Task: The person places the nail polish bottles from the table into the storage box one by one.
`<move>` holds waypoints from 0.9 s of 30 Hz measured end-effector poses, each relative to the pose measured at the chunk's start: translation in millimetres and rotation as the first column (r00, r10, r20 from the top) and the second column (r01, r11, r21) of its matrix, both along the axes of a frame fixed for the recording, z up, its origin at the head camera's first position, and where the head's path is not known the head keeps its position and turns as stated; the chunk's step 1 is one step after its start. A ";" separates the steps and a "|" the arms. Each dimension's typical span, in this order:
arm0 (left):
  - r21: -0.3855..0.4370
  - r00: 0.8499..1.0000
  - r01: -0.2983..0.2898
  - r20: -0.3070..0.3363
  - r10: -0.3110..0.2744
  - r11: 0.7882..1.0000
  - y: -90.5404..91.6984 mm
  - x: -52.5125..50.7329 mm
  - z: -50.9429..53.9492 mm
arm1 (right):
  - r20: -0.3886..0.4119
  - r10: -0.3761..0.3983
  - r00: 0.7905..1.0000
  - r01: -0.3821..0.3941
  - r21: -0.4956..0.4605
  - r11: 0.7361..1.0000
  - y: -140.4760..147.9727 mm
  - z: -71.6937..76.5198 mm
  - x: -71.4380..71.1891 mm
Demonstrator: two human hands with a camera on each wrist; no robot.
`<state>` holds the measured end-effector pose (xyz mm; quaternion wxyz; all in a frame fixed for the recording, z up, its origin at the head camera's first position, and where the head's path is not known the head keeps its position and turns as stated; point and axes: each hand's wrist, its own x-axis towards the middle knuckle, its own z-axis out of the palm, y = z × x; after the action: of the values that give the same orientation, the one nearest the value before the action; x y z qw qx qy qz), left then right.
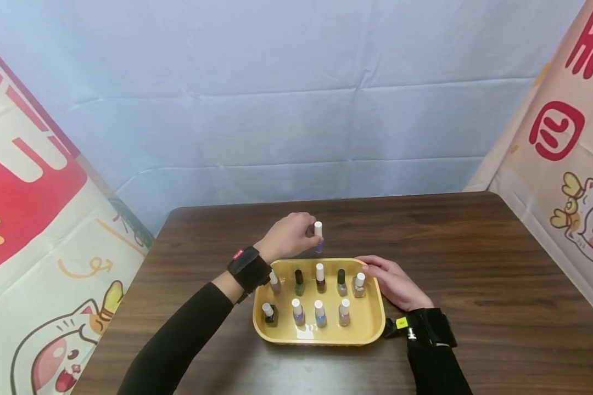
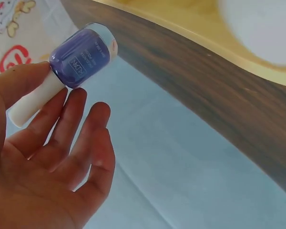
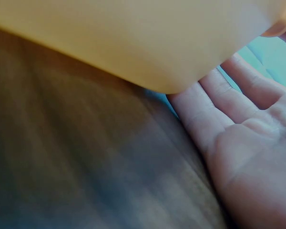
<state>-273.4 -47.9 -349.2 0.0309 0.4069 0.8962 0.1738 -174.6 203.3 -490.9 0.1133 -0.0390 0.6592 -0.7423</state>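
My left hand (image 1: 292,236) is raised just behind the yellow tray (image 1: 364,336). Thumb and fingertips pinch the white cap of a purple nail polish bottle (image 2: 83,57), and its other fingers spread loosely. In the head view the bottle is upright, cap up, above the table beyond the tray's back rim. At the tray's back right corner, my right hand (image 1: 394,282) holds the rim, with the thumb at the top edge and fingers along the outer wall. Several nail polish bottles stand in two rows inside the tray, including a green one (image 1: 298,286) with a black cap.
The dark wooden table (image 1: 499,285) extends to both sides of the tray. A light blue cloth (image 1: 286,126) hangs behind its far edge. Printed cartoon banners flank it at the left (image 1: 44,230) and right (image 1: 563,164).
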 end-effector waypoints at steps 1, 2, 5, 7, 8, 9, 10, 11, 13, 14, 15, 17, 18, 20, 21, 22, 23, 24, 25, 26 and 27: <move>-0.005 1.000 0.006 -0.009 -0.006 1.000 1.4 2.0 0.9 | -0.002 0.000 1.000 0.000 -0.004 1.000 -0.1 0.0 -0.1; -0.011 1.000 0.009 -0.016 -0.010 1.000 2.8 4.2 2.1 | -0.003 -0.001 1.000 0.001 -0.007 1.000 -0.3 0.1 -0.3; -0.020 0.999 0.024 -0.027 -0.024 1.000 7.2 11.6 5.3 | -0.005 0.002 1.000 -0.002 -0.009 1.000 -0.6 -0.2 -0.9; -0.021 0.999 0.040 -0.035 -0.040 0.999 10.2 16.7 7.4 | -0.004 0.005 1.000 -0.005 -0.004 1.000 -0.6 -0.5 -1.2; -0.021 0.998 0.050 -0.038 -0.050 0.999 11.7 19.5 8.7 | -0.005 0.005 1.000 -0.005 0.003 1.000 -0.6 -0.7 -1.3; -0.020 0.997 0.060 -0.041 -0.060 0.998 13.2 22.3 9.8 | -0.005 0.006 1.000 -0.006 0.008 1.000 -0.4 -1.0 -1.5; -0.022 0.997 0.067 -0.044 -0.068 0.997 14.5 24.9 10.8 | -0.006 0.007 1.000 -0.007 0.013 1.000 -0.3 -1.1 -1.5; -0.022 0.996 0.076 -0.046 -0.077 0.997 15.8 27.6 11.8 | -0.007 0.008 1.000 -0.008 0.017 1.000 -0.1 -1.2 -1.5; -0.030 0.994 0.089 -0.053 -0.091 0.996 18.1 32.9 13.7 | -0.007 0.008 1.000 -0.007 0.022 1.000 0.2 -1.3 -1.4; -0.033 0.994 0.096 -0.055 -0.098 0.995 19.3 35.3 14.5 | -0.008 0.009 1.000 -0.009 0.021 1.000 0.4 -1.2 -1.3; -0.038 0.993 0.102 -0.060 -0.104 0.994 20.3 37.5 14.9 | -0.009 0.010 1.000 -0.009 0.019 1.000 0.5 -1.1 -1.3; -0.047 0.990 0.116 -0.070 -0.119 0.992 22.4 41.5 15.9 | -0.012 0.012 1.000 -0.011 0.016 1.000 0.6 -1.1 -1.2; -0.052 0.989 0.121 -0.076 -0.124 0.991 23.4 43.2 16.1 | -0.014 0.012 1.000 -0.012 0.013 1.000 0.7 -1.2 -1.2; -0.058 0.988 0.130 -0.081 -0.134 0.990 25.2 46.3 16.5 | -0.017 0.014 1.000 -0.014 0.014 1.000 0.8 -1.4 -1.2; -0.061 0.987 0.134 -0.083 -0.139 0.989 26.0 47.9 16.9 | -0.017 0.014 1.000 -0.014 0.012 1.000 0.9 -1.4 -1.3; -0.065 0.986 0.140 -0.085 -0.145 0.988 26.8 49.3 17.1 | -0.016 0.015 1.000 -0.015 0.013 1.000 1.0 -1.3 -1.3; -0.068 0.985 0.145 -0.086 -0.151 0.987 27.6 50.8 17.3 | -0.014 0.015 1.000 -0.014 0.012 1.000 1.0 -1.2 -1.3; -0.071 0.984 0.152 -0.088 -0.157 0.986 28.5 52.5 17.8 | -0.011 0.014 1.000 -0.014 0.011 1.000 0.9 -1.0 -1.4; -0.071 0.982 0.160 -0.088 -0.166 0.985 29.2 54.1 18.3 | -0.006 0.013 1.000 -0.013 0.010 1.000 0.9 -0.7 -1.3; -0.073 0.980 0.169 -0.091 -0.175 0.983 30.1 55.8 18.6 | -0.002 0.014 1.000 -0.014 0.004 1.000 0.7 -0.3 -1.3; -0.075 0.978 0.178 -0.098 -0.185 0.981 30.9 57.3 18.8 | 0.002 0.011 1.000 -0.011 0.001 1.000 0.7 0.0 -1.3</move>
<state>-216.1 -17.0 -330.4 0.0129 0.4945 0.8609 0.1193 -175.9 204.0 -490.9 0.1179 -0.0417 0.6593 -0.7414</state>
